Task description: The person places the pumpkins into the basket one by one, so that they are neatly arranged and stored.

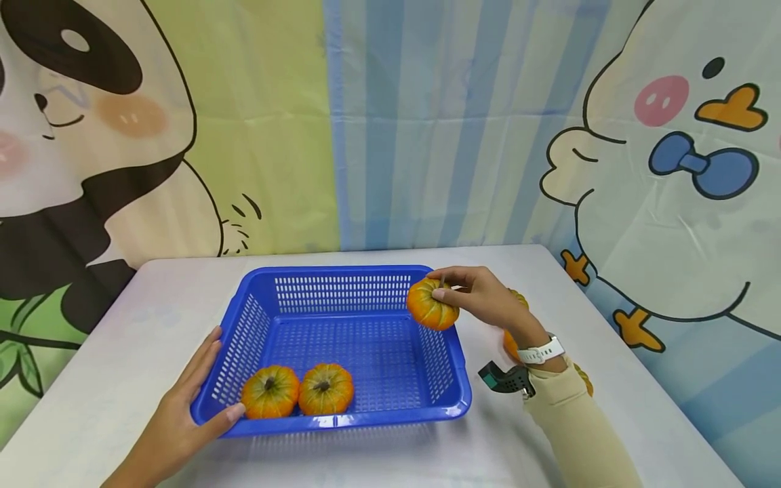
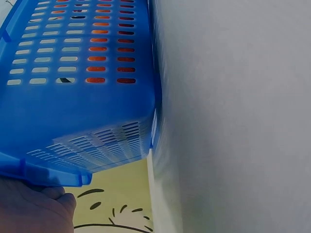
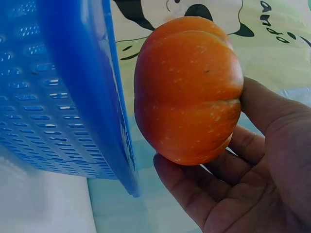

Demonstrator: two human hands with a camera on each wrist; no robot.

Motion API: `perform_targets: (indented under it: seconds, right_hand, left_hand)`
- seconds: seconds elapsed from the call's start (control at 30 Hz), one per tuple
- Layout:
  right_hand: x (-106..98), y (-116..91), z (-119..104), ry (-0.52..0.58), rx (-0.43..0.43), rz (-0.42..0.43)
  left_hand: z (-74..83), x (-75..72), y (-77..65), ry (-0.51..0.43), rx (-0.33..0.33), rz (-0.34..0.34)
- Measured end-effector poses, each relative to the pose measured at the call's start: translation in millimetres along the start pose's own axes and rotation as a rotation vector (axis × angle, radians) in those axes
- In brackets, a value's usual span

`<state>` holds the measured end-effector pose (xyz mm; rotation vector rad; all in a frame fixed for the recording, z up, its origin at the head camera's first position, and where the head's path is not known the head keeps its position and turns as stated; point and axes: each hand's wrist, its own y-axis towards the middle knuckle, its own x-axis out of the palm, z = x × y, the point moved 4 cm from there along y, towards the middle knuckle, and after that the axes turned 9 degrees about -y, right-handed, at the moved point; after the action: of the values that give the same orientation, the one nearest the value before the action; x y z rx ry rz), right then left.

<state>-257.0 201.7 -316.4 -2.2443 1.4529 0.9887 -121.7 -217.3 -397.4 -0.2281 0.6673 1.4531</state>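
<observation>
My right hand (image 1: 482,298) pinches a small orange pumpkin (image 1: 427,306) between thumb and fingers, above the right rim of a blue plastic basket (image 1: 334,421). In the right wrist view the pumpkin's smooth ribbed orange side (image 3: 187,92) shows, beside the basket's outer wall (image 3: 53,116). My left hand (image 1: 173,413) holds the basket's front left corner, thumb on the front rim and fingers along the left side. Inside, two pumpkins, a left one (image 1: 270,393) and a right one (image 1: 326,390), sit side by side at the front left with stems up.
To the right of the basket, more pumpkins (image 1: 510,344) lie on the white table (image 1: 488,440), partly hidden by my right forearm. A cartoon-printed curtain (image 1: 396,135) hangs behind the table. My right wrist wears a white band (image 1: 542,351) and a dark strap (image 1: 506,379).
</observation>
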Motion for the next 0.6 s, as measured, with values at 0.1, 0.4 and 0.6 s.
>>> perform_targets:
  seconds: [0.1,0.4,0.6]
  right_hand:
    - [2,2,-2,-0.023,-0.026,-0.011]
    - [10,8,-19,-0.037,-0.114,-0.114]
    - [20,14,-23,-0.013,-0.142,-0.21]
  left_hand:
    - [0.5,-0.2,0.3,0.006,0.0,0.001]
    - [1.3,-0.8,-0.4,-0.011,-0.003,0.003]
    - [1.9,-0.4,0.2,-0.003,-0.02,0.002]
